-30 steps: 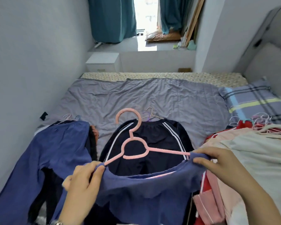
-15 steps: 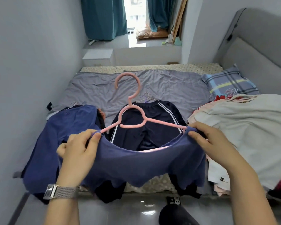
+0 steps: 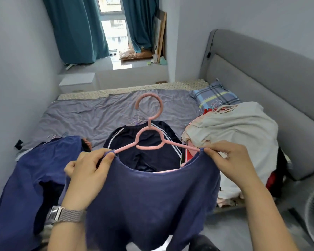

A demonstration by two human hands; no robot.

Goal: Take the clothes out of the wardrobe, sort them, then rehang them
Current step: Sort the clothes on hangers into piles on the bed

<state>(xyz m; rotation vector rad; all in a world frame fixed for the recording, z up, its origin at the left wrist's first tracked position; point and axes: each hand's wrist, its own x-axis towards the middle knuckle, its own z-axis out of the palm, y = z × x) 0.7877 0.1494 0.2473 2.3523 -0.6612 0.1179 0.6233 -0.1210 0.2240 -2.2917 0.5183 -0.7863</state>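
Lifted higher than a moment ago, the blue shirt (image 3: pixel 145 201) hangs on the pink hanger (image 3: pixel 149 136), its shoulders pinched by left hand (image 3: pixel 91 171) and right hand (image 3: pixel 228 160) above the bed (image 3: pixel 98 115).

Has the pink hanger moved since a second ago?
Yes. The pink hanger has lifted off the dark striped trousers, its hook now over the grey bedsheet.
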